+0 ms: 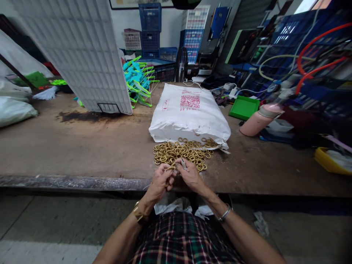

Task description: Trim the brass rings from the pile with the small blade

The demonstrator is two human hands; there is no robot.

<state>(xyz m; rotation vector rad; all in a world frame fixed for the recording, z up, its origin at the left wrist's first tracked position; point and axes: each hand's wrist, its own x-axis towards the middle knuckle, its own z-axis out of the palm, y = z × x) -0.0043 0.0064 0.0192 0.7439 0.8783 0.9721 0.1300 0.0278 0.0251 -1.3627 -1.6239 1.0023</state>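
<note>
Close to the table's front edge, my left hand point(161, 180) is closed on a brass-coloured ring point(171, 167), thumb and fingers pinching it. Against the same ring rest the fingertips of my right hand point(191, 179). A small pointed metal tool point(183, 164) sticks up from the right hand's grip; its exact kind is too small to make out. Just beyond both hands lies a heap of brass-coloured rings point(178, 150). The heap spills from the near end of a white woven sack point(189, 117) with red print, which lies flat on the table.
A tall white panel point(93, 55) stands at the left, beside green and blue hangers point(139, 80). Right of the sack are a green tray point(244, 107), a pink bottle point(260, 120) and a yellow container point(330, 161). The wooden table point(82, 146) ends just before my body.
</note>
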